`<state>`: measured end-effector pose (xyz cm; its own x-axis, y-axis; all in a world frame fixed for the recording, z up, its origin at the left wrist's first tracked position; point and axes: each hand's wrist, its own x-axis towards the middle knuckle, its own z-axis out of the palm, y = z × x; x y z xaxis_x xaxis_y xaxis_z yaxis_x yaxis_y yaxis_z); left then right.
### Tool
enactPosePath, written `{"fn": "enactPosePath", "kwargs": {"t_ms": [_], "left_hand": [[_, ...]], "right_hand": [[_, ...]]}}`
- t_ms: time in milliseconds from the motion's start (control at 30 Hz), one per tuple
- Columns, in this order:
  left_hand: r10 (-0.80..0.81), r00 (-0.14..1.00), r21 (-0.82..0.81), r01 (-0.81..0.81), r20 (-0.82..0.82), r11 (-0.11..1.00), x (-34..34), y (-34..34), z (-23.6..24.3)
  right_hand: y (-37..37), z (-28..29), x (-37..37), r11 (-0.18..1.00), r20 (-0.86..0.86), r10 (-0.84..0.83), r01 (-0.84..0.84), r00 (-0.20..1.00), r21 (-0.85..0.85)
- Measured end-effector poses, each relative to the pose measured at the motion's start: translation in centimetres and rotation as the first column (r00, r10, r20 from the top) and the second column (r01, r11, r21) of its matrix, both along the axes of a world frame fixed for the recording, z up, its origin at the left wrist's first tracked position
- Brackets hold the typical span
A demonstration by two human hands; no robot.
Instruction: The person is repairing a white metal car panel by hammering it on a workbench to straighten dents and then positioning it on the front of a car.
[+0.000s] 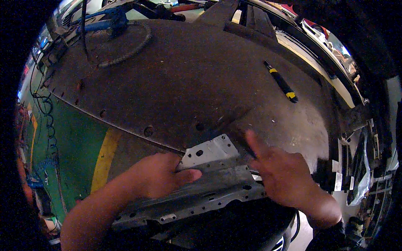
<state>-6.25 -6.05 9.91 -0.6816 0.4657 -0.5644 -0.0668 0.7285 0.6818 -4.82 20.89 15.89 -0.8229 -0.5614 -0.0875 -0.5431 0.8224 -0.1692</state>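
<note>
A grey sheet-metal car body part [220, 169] with several punched holes lies across the near edge of the dark bench. My left hand [165, 173] is closed on its left side, the thumb lying on top. Over the right side of the part is my right hand [282, 173], its index finger stretched forward and the other fingers curled. A dark edge and a pale glint show beside those fingers, but what they hold is too hidden and blurred to name. A black and yellow utility knife [280, 81] lies on the bench farther off to the right.
A brown-black bench top [180, 79] with holes along its near left edge spreads ahead. On its far left lie a blue tool [104, 25] and a ribbed grey hose [144, 44]. A dark frame [289, 50] borders the far right. The green floor carries a yellow stripe [104, 159].
</note>
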Motion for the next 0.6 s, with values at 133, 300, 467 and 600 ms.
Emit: {"fn": "enactPosePath", "kwargs": {"t_ms": [133,300,467,600], "left_hand": [[-0.024,1.000,-0.062,0.024,0.003,0.998,-0.5,0.8,0.4],[-0.011,0.999,-0.049,0.008,-0.048,0.999,0.1,-0.2,-0.3],[-0.048,0.998,-0.027,0.048,-0.030,0.999,-0.3,0.1,-0.4],[0.038,0.997,0.067,-0.033,-0.073,0.997,0.6,-0.6,-1.9]], "right_hand": [[1.0,-1.9,0.2,0.999,-0.062,0.027,-0.029,0.998,-0.038],[-0.1,-0.3,-0.2,1.000,0.043,-0.001,0.000,0.999,0.020],[0.6,-1.3,0.2,0.998,0.040,-0.039,0.041,0.998,-0.041],[0.1,-0.7,-0.2,0.992,0.110,-0.127,0.126,0.986,0.015]]}}
